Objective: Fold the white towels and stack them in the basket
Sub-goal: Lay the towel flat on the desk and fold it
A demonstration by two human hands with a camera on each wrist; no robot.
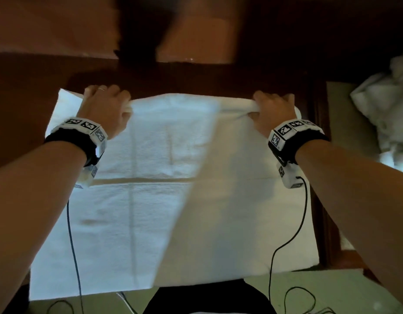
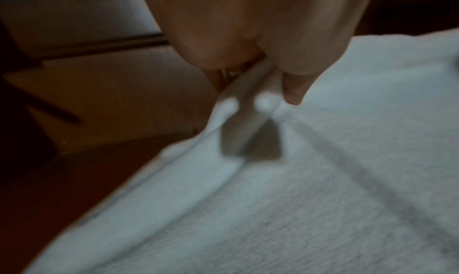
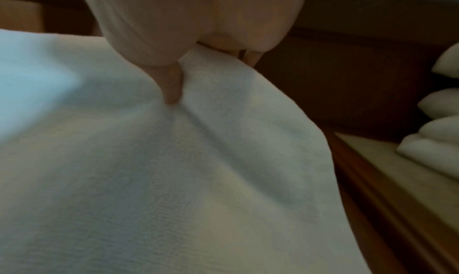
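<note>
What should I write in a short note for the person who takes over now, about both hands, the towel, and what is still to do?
Left hand: grips the far left corner of the white towel.
Right hand: grips the far right corner.
The towel is spread over the wooden table; its far edge is bunched in both hands.
A pile of white towels lies at the right; no basket can be made out.
Done: towel laid out and gripped.
Left: complete the folds, stack it in the basket.

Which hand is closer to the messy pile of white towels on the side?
Right. The right hand grips the far edge of the spread towel, on the side where the crumpled pile lies. The left hand grips the same edge at the opposite end.
</note>
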